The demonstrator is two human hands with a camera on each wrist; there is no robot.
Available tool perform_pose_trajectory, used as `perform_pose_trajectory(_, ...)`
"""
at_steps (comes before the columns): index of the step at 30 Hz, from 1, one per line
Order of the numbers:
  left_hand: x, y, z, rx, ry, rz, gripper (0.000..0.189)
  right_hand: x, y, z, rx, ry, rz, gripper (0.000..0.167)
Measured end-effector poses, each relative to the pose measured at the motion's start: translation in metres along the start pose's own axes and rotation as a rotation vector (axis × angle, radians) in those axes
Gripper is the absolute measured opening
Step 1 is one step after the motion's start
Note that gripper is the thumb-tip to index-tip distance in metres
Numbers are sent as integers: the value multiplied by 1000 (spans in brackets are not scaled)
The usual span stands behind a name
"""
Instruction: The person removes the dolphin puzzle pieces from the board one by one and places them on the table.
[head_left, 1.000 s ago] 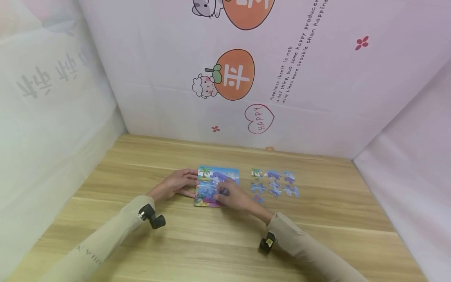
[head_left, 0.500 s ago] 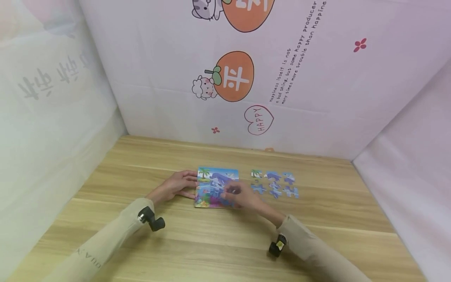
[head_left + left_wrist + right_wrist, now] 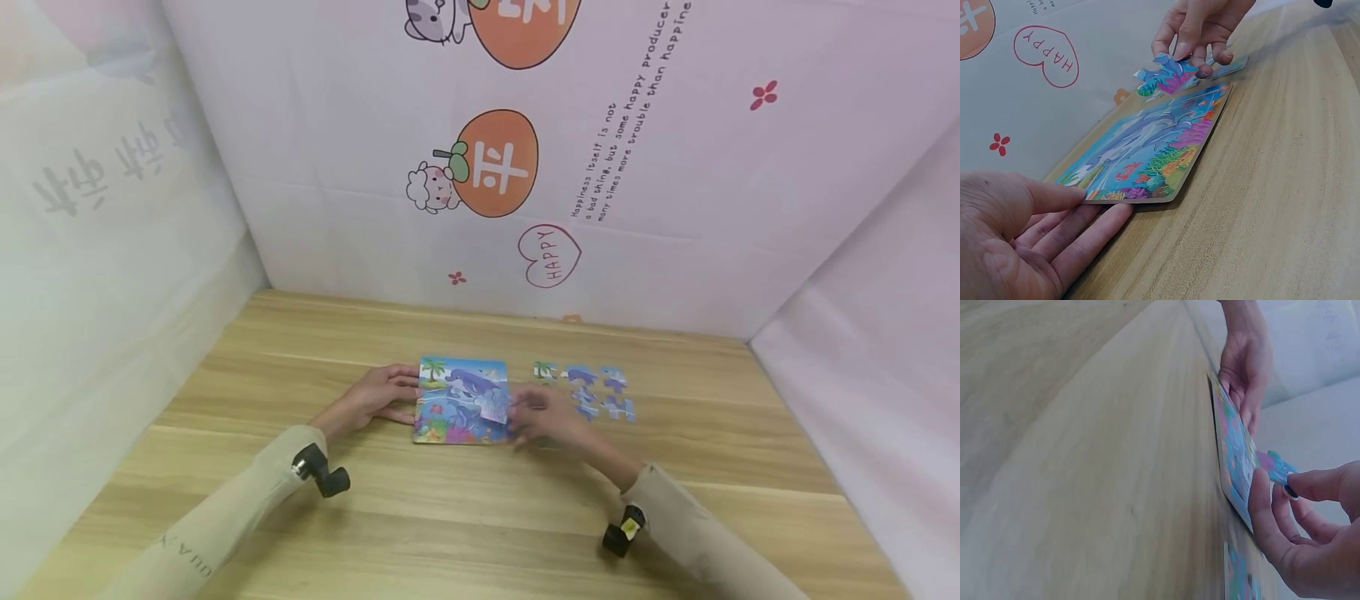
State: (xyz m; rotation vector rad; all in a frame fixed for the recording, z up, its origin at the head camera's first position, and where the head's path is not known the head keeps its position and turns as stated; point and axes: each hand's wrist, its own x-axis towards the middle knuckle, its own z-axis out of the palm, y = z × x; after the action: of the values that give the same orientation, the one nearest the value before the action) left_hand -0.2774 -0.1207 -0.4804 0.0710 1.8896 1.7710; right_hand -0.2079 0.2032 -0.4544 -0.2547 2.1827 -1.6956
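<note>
A flat puzzle board [image 3: 450, 421], printed with dolphins, coral and a palm tree, lies on the table. My left hand [image 3: 377, 392] is at its left edge, fingers stretched out; in the left wrist view the fingertips touch the border. Between thumb and fingers of my right hand [image 3: 551, 414] is a jigsaw piece [image 3: 1166, 75] in blue, pink and green. In the head view this piece overlaps the board's right part, and in the left wrist view it is tilted above the far side. Several loose jigsaw pieces [image 3: 618, 407] lie to the right, some hidden by the right hand.
The wooden table [image 3: 450, 525] runs back to a white printed cloth wall [image 3: 360, 242], with more cloth at both sides. A black wrist camera [image 3: 321, 471] sits on the left sleeve, another black camera [image 3: 622, 533] on the right.
My right hand has moved rightward from the middle of the board to its right edge, and the jigsaw piece in it now shows plainly. My left hand stays at the left edge.
</note>
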Motion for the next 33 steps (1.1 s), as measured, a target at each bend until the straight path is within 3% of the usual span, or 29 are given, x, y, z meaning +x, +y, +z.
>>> perform_pose_trajectory(11, -2, 2, 1, 4, 4, 7, 53, -22, 2, -41, 27, 38, 0, 33)
perform_pose_trajectory(21, -5, 2, 3, 2, 1, 17, 53, -59, 6, -79, -94, 151, 29, 38)
perform_pose_trajectory(26, -4, 2, 3, 0, 1, 18, 54, -71, 15, -91, -137, 161, 49, 39)
perform_pose_trajectory(33, -4, 1, 3, 1, -5, 28, 53, -82, 24, -101, -116, 108, 72, 38)
